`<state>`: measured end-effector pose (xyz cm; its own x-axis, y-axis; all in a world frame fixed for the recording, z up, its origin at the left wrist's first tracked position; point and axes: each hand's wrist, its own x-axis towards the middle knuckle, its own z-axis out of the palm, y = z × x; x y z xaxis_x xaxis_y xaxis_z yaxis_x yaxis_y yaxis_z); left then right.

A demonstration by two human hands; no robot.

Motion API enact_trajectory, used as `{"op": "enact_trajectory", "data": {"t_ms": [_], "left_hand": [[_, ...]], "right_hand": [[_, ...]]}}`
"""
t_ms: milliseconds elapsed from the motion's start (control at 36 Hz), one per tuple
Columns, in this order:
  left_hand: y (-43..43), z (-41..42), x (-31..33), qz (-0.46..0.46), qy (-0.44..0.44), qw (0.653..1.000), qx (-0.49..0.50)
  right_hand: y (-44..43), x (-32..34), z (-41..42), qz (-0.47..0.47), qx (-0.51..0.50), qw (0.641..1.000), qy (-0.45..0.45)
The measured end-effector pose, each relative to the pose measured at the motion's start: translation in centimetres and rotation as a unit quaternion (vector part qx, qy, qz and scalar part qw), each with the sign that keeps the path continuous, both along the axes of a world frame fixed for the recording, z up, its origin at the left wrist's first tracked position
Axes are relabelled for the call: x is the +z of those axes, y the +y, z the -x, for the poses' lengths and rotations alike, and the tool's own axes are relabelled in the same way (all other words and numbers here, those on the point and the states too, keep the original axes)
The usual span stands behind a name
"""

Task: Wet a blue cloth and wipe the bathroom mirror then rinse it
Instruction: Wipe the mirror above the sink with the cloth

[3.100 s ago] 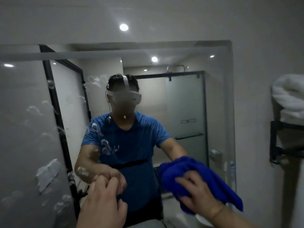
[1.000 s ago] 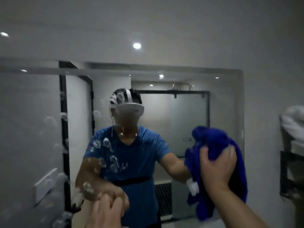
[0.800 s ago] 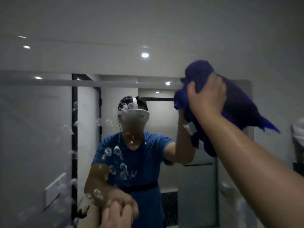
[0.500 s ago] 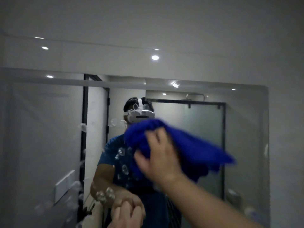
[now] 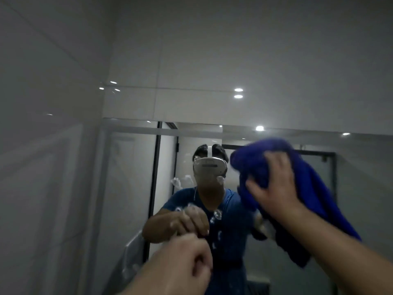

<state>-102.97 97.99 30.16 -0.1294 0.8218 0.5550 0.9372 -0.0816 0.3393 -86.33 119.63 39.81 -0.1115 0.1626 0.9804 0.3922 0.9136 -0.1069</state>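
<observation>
— While held high on the right, where exactly?
— Against the mirror (image 5: 361, 177), blue cloth (image 5: 319, 199) bunched under right hand (image 5: 274, 188), fingers curled into it.
— And left hand (image 5: 180, 262)?
— Low, near, curled into a loose fist just before the glass.

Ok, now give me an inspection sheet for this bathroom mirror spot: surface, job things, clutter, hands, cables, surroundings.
surface: mirror carries wet blobs left of the reflected headset, and more lower at centre.
job's things: blue cloth, bunched, held up to the glass right of centre.
clutter: nothing seen.
hands: right hand grips the blue cloth; left hand is low at centre, fingers curled, nothing seen in it.
cables: thin wire below the headset, seen only in the reflection.
surroundings: glossy tiled wall above the mirror; black-framed glass door in the reflection.
</observation>
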Motion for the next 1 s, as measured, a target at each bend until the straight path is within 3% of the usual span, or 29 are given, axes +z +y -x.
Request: {"op": "enact_trajectory", "data": {"t_ms": [56, 111, 278, 361, 500, 556, 583, 611, 667, 722, 778, 806, 833, 889, 1000], "left_hand": [[-0.6, 1.4, 1.6, -0.137, 0.004, 0.99, 0.04], [-1.1, 3.5, 4.6, -0.205, 0.014, 0.976, 0.076], [-1.8, 8.5, 14.1, -0.357, 0.105, 0.913, 0.169], [-0.9, 10.9, 17.4, -0.369, 0.11, 0.902, 0.197], [2.4, 13.8, 18.7, -0.356, 0.146, 0.893, 0.232], [3.0, 14.9, 18.9, -0.362, 0.18, 0.885, 0.231], [3.2, 15.4, 19.0, -0.366, 0.193, 0.882, 0.224], [3.3, 15.8, 19.0, -0.371, 0.206, 0.879, 0.218], [3.4, 16.4, 18.9, -0.383, 0.219, 0.872, 0.21], [3.5, 16.7, 18.8, -0.398, 0.221, 0.867, 0.201], [3.6, 16.7, 18.8, -0.406, 0.226, 0.863, 0.2], [3.8, 16.7, 18.8, -0.409, 0.23, 0.861, 0.199], [3.9, 16.9, 18.7, -0.412, 0.232, 0.859, 0.198], [4.1, 17.2, 18.7, -0.42, 0.236, 0.854, 0.197], [4.6, 17.7, 18.7, -0.429, 0.247, 0.849, 0.188]], "right_hand": [[-1.7, 4.9, 0.6, 0.027, -0.078, 0.996, 0.033], [-3.0, 7.4, 2.2, 0.025, -0.127, 0.991, 0.039], [-5.5, 5.2, 7.5, 0.034, -0.058, 0.998, -0.013], [-6.2, 1.4, 9.3, 0.061, 0.033, 0.995, -0.075], [-7.5, -6.5, 9.4, 0.086, 0.065, 0.968, -0.226], [-8.1, -10.4, 8.6, 0.032, 0.035, 0.977, -0.21], [-7.8, -12.0, 8.3, 0.052, 0.059, 0.982, -0.174], [-7.5, -12.7, 7.7, 0.106, 0.124, 0.977, -0.141], [-7.5, -11.3, 5.9, 0.168, 0.24, 0.944, -0.154], [-6.7, -9.6, 3.8, 0.178, 0.313, 0.916, -0.177], [-7.4, -9.0, 2.4, 0.151, 0.272, 0.925, -0.22], [-6.4, -8.3, 2.1, 0.127, 0.203, 0.947, -0.214], [-5.1, -7.6, 2.2, 0.068, 0.131, 0.974, -0.175], [-3.7, -5.4, 2.6, 0.081, 0.023, 0.992, -0.09], [-4.6, 2.2, 6.6, 0.097, -0.113, 0.989, 0.016]]}}
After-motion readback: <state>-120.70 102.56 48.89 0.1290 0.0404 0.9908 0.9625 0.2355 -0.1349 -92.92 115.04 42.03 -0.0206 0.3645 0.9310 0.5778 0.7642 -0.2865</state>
